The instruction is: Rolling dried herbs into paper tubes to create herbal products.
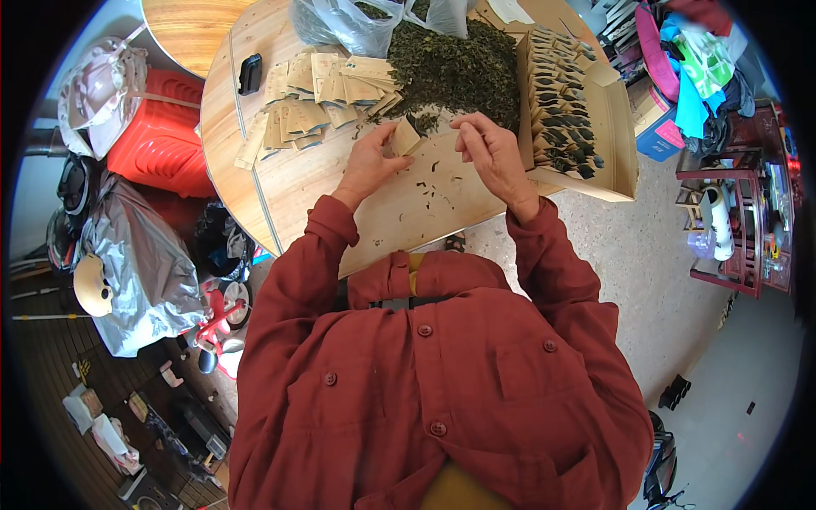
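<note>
The left hand [372, 163] pinches a small bag [408, 138] over the table [361, 234], near the leaf pile [463, 68]. The right hand [495, 157] is part curled beside it; I cannot tell if it holds any leaf. If the bag tips or gets squeezed, leaf could spill. Marks on the other bags [299, 117] are too small to read

Floor [625, 263]: pale and speckled, visible to the right
Work table [234, 161]: light wood, rounded edge, dark seam along its left side
Second table [194, 34]: wood-toned, far left
Stools [157, 140]: red plastic, left
Rack [748, 204]: dark reddish, shelved, right
Light: bright across the tabletop
</note>
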A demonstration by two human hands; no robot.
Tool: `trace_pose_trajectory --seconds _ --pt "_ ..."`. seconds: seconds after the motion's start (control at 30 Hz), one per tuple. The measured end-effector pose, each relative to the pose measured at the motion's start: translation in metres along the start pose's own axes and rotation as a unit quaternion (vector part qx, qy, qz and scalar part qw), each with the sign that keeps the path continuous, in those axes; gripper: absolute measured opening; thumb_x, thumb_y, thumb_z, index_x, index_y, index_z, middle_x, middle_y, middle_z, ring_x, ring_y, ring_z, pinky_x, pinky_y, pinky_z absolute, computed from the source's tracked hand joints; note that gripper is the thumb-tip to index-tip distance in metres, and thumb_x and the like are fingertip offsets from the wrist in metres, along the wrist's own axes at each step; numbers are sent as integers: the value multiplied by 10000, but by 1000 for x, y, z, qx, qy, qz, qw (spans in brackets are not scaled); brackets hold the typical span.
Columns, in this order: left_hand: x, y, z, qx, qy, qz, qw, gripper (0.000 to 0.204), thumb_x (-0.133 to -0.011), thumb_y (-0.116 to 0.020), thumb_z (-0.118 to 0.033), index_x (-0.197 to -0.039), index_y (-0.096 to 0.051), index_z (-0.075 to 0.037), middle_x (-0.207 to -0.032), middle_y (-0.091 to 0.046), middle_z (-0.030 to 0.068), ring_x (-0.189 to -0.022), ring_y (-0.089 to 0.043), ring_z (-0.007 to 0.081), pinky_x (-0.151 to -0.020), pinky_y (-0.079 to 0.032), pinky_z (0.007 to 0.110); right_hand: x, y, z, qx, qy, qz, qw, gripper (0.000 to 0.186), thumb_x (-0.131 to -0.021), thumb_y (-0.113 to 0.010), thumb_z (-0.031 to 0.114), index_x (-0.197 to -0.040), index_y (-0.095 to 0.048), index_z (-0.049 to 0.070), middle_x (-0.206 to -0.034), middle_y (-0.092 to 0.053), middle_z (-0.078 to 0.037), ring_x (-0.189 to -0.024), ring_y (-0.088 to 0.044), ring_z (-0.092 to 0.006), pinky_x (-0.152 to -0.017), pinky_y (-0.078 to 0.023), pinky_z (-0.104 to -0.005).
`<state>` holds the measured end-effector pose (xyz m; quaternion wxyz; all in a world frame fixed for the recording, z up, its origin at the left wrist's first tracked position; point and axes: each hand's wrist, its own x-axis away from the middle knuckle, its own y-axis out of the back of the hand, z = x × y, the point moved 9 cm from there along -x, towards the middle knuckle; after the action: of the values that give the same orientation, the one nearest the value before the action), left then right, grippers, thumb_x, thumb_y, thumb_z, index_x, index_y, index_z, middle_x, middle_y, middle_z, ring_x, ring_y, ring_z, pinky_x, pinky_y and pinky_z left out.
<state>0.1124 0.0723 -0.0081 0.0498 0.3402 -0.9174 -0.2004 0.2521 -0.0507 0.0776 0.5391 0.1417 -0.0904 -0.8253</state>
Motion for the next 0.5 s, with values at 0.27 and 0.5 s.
trace_pose_trajectory --seconds 0.27,0.5 --pt "5 1 -7 -28 11 -10 999 553 -673 -788 -156 -1163 -571 -21 -1031 -648 150 -960 -618 286 -854 -478 349 4 -46 46 286 275 69 915 179 -925 -531 125 -1052 -599 18 -871 -624 -147 -780 -611 -329 -687 -502 -378" --pt "5 -4 -2 -38 -7 -10 999 591 -711 -794 -130 -1224 -530 -2 -978 -620 88 -900 -573 141 -770 -489 284 3 -44 51 322 245 77 911 175 -874 -584 90 -1036 -593 25 -939 -637 -162 -843 -614 -353 -721 -502 -406"
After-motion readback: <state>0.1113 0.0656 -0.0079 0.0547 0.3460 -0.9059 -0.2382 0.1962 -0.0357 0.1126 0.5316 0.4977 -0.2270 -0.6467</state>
